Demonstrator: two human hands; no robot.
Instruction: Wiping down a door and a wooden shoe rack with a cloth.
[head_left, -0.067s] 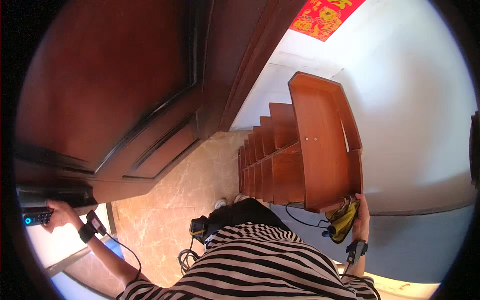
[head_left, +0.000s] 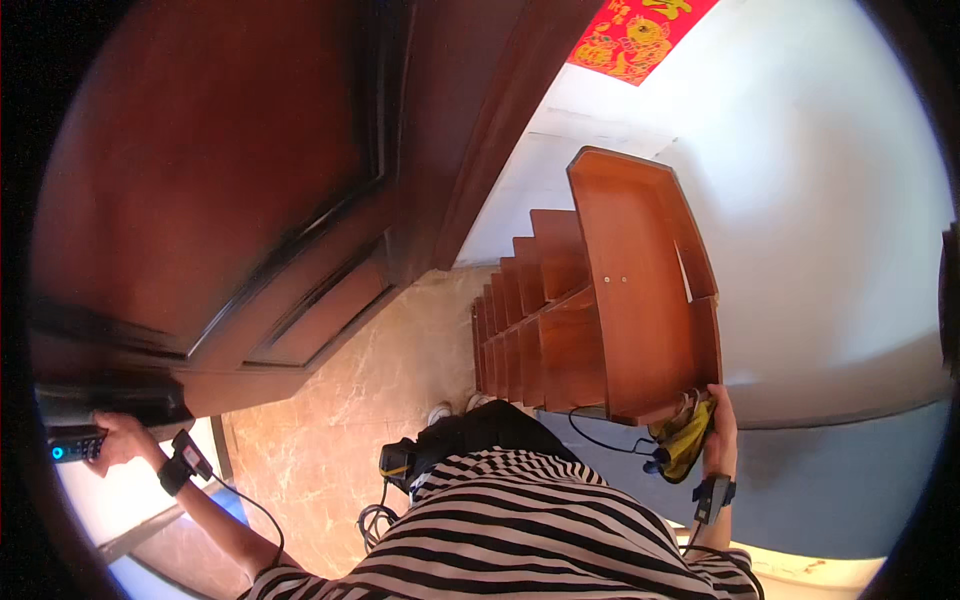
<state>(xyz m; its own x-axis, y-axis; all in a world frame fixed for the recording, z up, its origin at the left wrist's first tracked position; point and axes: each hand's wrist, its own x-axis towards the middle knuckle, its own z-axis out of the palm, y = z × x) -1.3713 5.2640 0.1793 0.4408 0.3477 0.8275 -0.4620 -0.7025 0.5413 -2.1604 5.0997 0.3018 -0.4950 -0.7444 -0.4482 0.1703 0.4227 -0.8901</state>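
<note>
At the far left, my left hand (head_left: 122, 440) is closed at the edge of the dark wooden door (head_left: 230, 200), beside a black keypad panel (head_left: 78, 449) with a lit blue ring. What its fingers grip there is partly hidden; it looks like the door's lock handle. On the right, my right hand (head_left: 722, 432) has its fingers around a crumpled yellow-and-dark cloth item (head_left: 682, 446). That item is at the near end of a reddish-brown wooden cabinet (head_left: 645, 290), and the fingertips reach the cabinet's corner. Both wrists wear black straps with small devices.
The cabinet has several stepped shelves (head_left: 555, 250) and stands against a white and blue-grey wall (head_left: 810, 260). A red poster with gold figures (head_left: 640, 40) hangs above. Marble-look tiles (head_left: 330, 410) cover the floor. A black cable (head_left: 612, 445) hangs near the cabinet.
The view has shifted slightly, so the cabinet and poster appear a little further left. Both hands keep their places and grips.
</note>
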